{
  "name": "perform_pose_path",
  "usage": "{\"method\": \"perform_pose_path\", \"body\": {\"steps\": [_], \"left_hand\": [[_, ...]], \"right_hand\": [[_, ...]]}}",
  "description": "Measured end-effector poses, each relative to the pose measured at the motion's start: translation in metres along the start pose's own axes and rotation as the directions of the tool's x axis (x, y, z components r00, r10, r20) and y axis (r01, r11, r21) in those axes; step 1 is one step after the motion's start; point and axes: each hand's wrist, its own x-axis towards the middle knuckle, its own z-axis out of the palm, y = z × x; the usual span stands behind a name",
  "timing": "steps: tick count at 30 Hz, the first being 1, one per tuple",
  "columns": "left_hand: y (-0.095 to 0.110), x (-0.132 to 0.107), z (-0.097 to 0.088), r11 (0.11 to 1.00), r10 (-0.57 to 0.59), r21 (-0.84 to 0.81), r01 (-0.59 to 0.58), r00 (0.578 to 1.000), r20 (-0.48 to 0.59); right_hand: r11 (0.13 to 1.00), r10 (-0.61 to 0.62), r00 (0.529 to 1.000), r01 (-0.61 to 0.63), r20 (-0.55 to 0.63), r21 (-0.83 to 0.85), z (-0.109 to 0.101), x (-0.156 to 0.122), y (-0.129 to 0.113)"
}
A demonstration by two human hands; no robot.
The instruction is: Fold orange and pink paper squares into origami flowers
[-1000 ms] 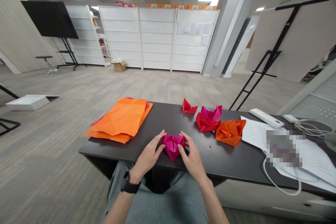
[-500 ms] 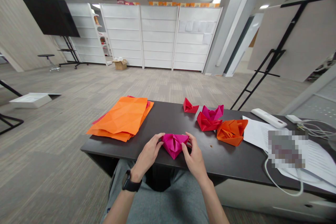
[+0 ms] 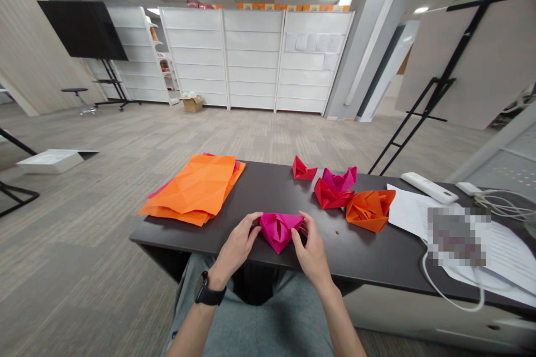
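A magenta folded paper piece [image 3: 278,230] sits at the front edge of the dark table [image 3: 268,185], its point toward me and a slit in its middle. My left hand [image 3: 238,242] pinches its left corner between thumb and fingers. At the opposite corner, my right hand [image 3: 310,245] grips it the same way, thumb in front and fingers behind. The fingertips behind the paper are partly hidden. Finished-looking folded paper shapes stand to the right: a small red one [image 3: 303,169], a magenta one [image 3: 338,179], a red one [image 3: 332,195] and an orange one [image 3: 370,211].
A stack of orange paper sheets [image 3: 201,187] lies on the left, with some red sheets beneath. On the right are printed pages [image 3: 508,254], a white power strip [image 3: 429,187], a white cable [image 3: 452,304] and a blurred-out object [image 3: 456,236].
My right hand has shifted very slightly to the right along with the paper's right corner. The other paper pieces stay where they were.
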Motion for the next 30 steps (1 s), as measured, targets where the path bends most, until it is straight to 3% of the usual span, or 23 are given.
{"method": "perform_pose_path", "body": {"steps": [14, 19, 26, 30], "left_hand": [[0.005, 0.0, -0.001, 0.999, 0.038, -0.017, -0.037, 0.999, 0.037], [-0.004, -0.001, 0.002, 0.999, -0.018, -0.034, 0.016, 0.998, -0.061], [-0.009, -0.002, 0.003, 0.998, -0.035, -0.056, 0.024, 0.98, -0.196], [-0.009, -0.003, 0.004, 0.998, -0.041, -0.06, 0.029, 0.977, -0.209]], "right_hand": [[0.997, -0.061, 0.998, 0.062, 0.034, -0.046, -0.001, 0.0, -0.008], [0.997, -0.069, 0.997, 0.068, 0.021, 0.024, -0.002, -0.002, -0.008], [0.99, -0.07, 0.986, 0.087, -0.154, 0.109, -0.007, -0.007, -0.007], [0.992, -0.124, 0.989, 0.125, -0.081, 0.007, -0.016, 0.002, -0.015]]}}
